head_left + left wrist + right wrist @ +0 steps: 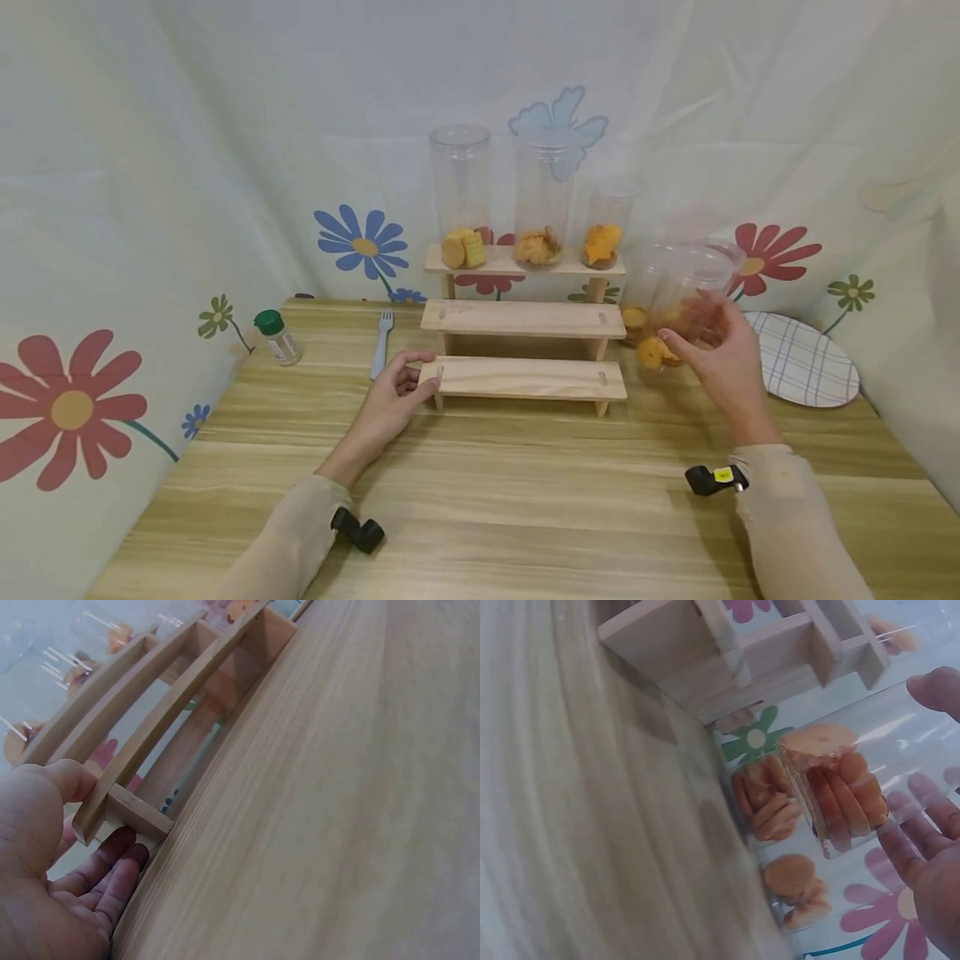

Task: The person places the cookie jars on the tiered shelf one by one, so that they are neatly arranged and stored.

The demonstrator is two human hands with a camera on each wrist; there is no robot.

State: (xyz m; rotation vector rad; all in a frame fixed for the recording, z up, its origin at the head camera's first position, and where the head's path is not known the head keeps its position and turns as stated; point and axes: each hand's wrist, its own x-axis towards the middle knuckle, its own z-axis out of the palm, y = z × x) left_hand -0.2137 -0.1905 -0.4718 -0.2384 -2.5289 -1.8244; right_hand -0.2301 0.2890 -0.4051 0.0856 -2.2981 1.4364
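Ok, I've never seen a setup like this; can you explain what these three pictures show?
There is no machine, just a person's bare hands. The wide picture comes from a camera on the head, looking forward and down; the other two come from cameras on each wrist. On the table stands a three-tier wooden stand, with three jars on its top shelf. A green-capped bottle and a fork are to its left, a checked plate to its right. The left hand grips the left end of the lowest shelf. The right hand holds a clear jar of biscuits.
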